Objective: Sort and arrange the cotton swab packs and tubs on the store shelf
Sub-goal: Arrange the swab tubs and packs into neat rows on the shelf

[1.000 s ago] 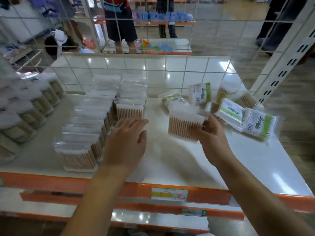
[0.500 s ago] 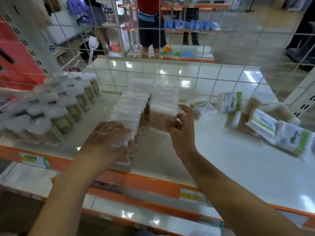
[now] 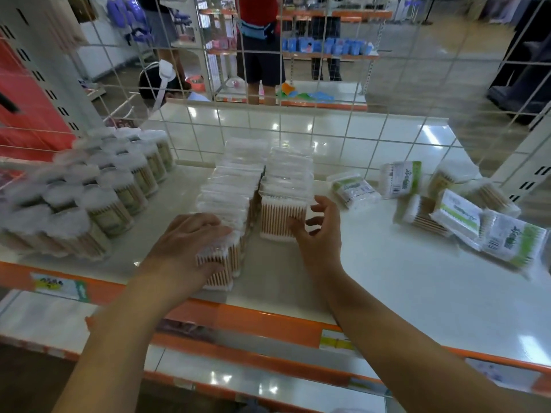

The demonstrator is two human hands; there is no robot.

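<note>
Two rows of clear rectangular swab boxes run back across the white shelf (image 3: 387, 278). My left hand (image 3: 187, 242) lies over the front box of the left row (image 3: 222, 263), fingers curled round its top. The front box of the right row (image 3: 281, 217) stands on the shelf, and my right hand (image 3: 320, 231) hovers just right of it, fingers spread, thumb near its lower corner. Round swab tubs (image 3: 98, 189) fill the left side. Loose green-labelled swab packs (image 3: 465, 216) lie jumbled at the right.
A white wire grid (image 3: 328, 93) backs the shelf, with people and other shelves behind it. An orange rail with price tags (image 3: 259, 320) edges the front. A perforated upright (image 3: 533, 162) stands at the far right.
My right hand carried a swab box left, set it at the front of the right row and let go. My left hand moved onto the left row's front box. The camera view shifted left.
</note>
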